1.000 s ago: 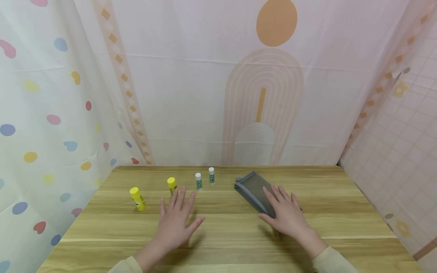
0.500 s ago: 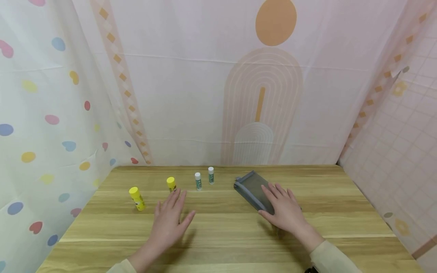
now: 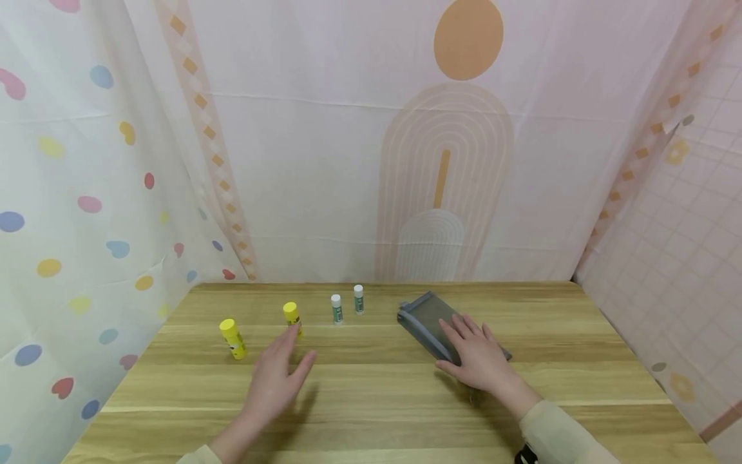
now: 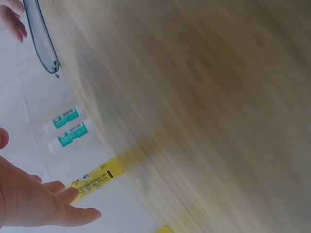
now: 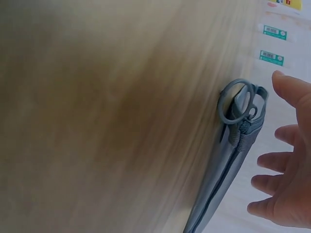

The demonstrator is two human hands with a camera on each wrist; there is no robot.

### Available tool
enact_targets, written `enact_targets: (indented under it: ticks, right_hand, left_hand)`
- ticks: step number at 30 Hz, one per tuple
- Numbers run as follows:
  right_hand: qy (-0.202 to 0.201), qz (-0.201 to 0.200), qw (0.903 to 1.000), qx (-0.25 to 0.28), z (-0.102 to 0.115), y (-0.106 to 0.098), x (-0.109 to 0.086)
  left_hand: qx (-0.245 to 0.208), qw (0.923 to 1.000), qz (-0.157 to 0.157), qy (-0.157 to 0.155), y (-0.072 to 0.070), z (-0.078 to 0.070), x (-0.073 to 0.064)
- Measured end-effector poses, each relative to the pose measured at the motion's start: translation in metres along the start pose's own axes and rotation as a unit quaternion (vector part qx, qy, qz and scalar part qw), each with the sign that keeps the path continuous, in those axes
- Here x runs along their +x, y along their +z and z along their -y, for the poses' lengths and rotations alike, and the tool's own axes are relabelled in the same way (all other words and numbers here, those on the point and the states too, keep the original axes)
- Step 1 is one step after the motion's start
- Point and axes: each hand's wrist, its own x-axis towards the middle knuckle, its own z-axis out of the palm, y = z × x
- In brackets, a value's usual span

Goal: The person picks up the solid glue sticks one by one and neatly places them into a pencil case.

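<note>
My left hand reaches toward the nearer-to-middle yellow glue stick, its fingertips overlapping the stick's lower part in the head view. In the left wrist view the fingers look extended beside that upright stick; whether they touch it I cannot tell. Another yellow glue stick stands farther left. Two smaller white-and-green glue sticks stand upright behind. Over the grey zip pouch my right hand spreads its fingers, gripping nothing. A ring at the pouch's zip end shows in the right wrist view.
All these things stand or lie on a wooden table. A patterned curtain hangs right behind its far edge, with further curtains at the left and right sides.
My left hand has moved left and turned, its spread fingers drawing together near the yellow glue stick. The right hand has shifted slightly left over the pouch. The glue sticks have not moved.
</note>
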Motion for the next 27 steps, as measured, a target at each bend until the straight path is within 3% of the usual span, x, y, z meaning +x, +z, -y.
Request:
enact_targets:
  ticks: [12,27]
  right_hand:
    - [0.03,0.03,0.9991,0.001,-0.006,0.007,0.005]
    - [0.042,0.044,0.9978,0.028,-0.01,0.01,0.011]
  left_hand:
    - [-0.036,0.9978,0.021,-0.051,-0.005,0.011,0.006]
    - [-0.068,0.9912,0.041,-0.106,-0.013,0.006,0.011]
